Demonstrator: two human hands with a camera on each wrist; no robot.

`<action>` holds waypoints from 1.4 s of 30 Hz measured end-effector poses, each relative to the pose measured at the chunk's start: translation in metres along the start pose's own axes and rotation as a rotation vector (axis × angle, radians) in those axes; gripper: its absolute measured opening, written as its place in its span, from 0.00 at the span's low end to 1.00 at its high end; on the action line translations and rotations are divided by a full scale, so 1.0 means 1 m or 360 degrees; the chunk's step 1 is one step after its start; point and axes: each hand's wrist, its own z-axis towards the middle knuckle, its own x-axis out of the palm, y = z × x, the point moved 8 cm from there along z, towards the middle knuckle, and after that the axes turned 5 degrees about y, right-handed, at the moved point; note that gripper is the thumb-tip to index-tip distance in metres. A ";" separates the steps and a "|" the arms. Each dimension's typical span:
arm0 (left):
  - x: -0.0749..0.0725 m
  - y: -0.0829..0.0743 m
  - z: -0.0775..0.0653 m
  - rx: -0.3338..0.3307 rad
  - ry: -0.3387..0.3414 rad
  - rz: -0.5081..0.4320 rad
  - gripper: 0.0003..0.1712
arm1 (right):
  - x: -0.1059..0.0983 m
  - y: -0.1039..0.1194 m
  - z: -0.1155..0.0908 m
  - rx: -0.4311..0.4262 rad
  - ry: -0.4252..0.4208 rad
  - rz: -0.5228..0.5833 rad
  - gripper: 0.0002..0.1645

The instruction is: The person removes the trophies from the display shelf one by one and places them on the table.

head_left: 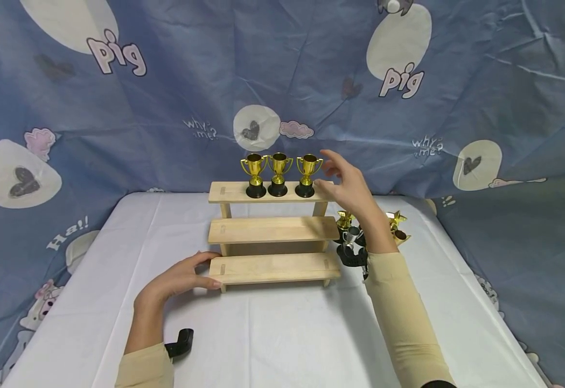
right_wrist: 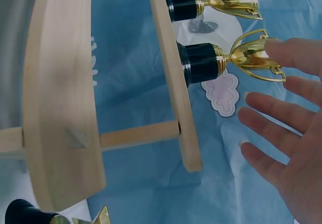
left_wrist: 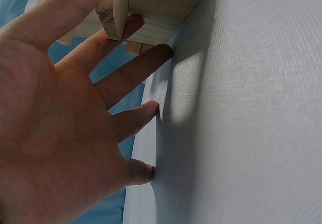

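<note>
Three shiny gold, two-handled trophies (head_left: 278, 167) with black bases stand upper centre atop the wooden rack (head_left: 272, 230); the right hand (head_left: 352, 186) is beside them, fingers parted, the left hand (head_left: 178, 277) splayed at its lower-left end.

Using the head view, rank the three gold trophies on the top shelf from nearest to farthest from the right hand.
1. Right trophy: toward the right end of the top shelf, just beside the right hand.
2. Middle trophy: left of that one, across a small gap.
3. Left trophy: farthest left of the three, close beside the middle one.
</note>
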 end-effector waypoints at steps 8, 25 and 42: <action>0.000 0.002 0.001 0.0001 -0.0005 -0.0015 0.51 | 0.001 0.002 0.012 -0.0015 0.0016 0.0027 0.40; 0.000 0.001 0.001 0.0020 0.0002 -0.0003 0.50 | 0.009 0.010 0.012 -0.0029 -0.0023 0.0056 0.30; 0.001 -0.001 0.000 0.0006 -0.0001 -0.0006 0.50 | 0.009 0.013 0.012 -0.0066 -0.0227 0.0079 0.24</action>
